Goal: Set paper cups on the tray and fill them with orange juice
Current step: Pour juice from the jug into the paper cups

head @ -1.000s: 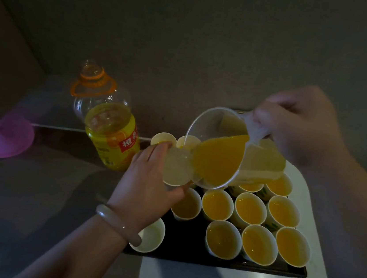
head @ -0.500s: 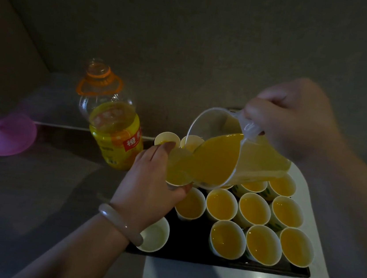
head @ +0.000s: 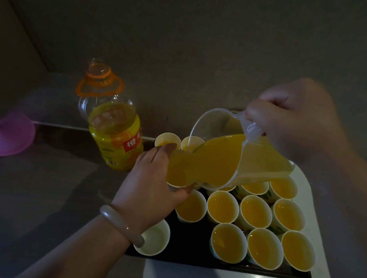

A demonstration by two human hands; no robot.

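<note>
Right, my left hand (head: 151, 188) gripped a paper cup (head: 177, 175) above the tray (head: 188, 243). My right hand (head: 295, 120) clutched the tilted pitcher (head: 267, 165), orange juice (head: 216, 161) streaming in.

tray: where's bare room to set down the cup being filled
Bare black tray shows between the empty cup at front left and the front row of filled cups. The grey counter left of the tray, in front of the juice bottle, is free. The tray's right half is packed rim to rim.
</note>
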